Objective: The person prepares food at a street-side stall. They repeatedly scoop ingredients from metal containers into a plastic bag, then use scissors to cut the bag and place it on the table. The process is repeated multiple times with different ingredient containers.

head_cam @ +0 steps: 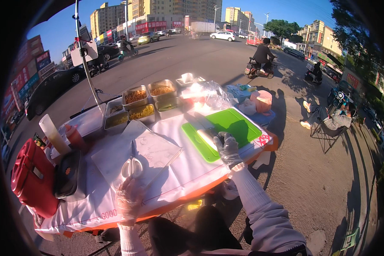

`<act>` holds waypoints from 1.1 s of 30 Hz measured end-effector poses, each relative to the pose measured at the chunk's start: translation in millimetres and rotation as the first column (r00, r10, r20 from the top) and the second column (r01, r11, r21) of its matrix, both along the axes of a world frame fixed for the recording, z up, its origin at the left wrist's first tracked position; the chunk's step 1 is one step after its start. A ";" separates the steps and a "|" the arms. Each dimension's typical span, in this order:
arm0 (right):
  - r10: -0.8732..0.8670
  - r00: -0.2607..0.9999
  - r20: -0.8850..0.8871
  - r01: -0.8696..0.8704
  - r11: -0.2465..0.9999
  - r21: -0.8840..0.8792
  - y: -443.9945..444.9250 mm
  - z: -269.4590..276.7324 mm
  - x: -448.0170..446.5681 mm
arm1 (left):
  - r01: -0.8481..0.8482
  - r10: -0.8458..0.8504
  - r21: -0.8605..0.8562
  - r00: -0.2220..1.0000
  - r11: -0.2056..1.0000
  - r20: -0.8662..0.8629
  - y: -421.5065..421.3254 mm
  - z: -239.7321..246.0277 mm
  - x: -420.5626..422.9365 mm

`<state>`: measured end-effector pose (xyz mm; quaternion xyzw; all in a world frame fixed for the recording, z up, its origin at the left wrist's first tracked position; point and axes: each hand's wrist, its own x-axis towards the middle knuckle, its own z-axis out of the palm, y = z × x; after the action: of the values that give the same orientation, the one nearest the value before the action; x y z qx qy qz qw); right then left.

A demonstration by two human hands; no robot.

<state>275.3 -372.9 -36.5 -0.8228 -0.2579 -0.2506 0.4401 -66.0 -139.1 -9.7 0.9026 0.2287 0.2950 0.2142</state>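
Observation:
My right hand [228, 149], in a clear plastic glove, closes over the dark handle of a kitchen knife [203, 121] on a green cutting board [233, 123]. A pale, long roll-like thing [207, 138] lies beside the blade, partly behind my fingers. My left hand [129, 200], also gloved, is at the table's near edge, just below a pair of white-handled scissors [132, 167]. The scissors lie on printed paper sheets [147, 142], blades pointing away from me. Whether my left fingertips grip anything is unclear.
Several metal food pans [141, 112] line the table's far side, beside glare-washed plastic bags [216, 96]. Squeeze bottles [75, 136], a black-lidded container [69, 172] and a red jug [35, 179] stand left. A pole [86, 67] rises beyond. A person [336, 120] sits right.

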 end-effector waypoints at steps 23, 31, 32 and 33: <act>0.009 1.000 0.017 -0.009 1.000 -0.012 -3.6 0.3 0.7 | -0.029 -0.002 0.114 0.963 0.993 0.269 15.9 -32.0 3.7; 0.004 1.000 0.018 -0.003 1.000 -0.018 -2.4 1.0 -1.4 | 0.297 0.291 -0.665 0.725 0.686 0.624 55.3 -75.4 -19.1; -0.001 1.000 0.013 0.001 1.000 -0.021 -1.9 0.7 -1.8 | 0.259 0.404 -0.711 0.674 0.653 0.618 54.2 -76.1 -19.2; -0.002 1.000 0.019 0.002 1.000 -0.020 -2.1 -0.2 -0.2 | 0.231 0.509 -0.753 0.613 0.616 0.604 53.6 -75.3 -18.2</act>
<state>275.1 -375.0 -36.7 -0.8250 -0.2637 -0.2564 0.4291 -84.2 -85.5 -84.9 0.4727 0.2942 0.5425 0.6290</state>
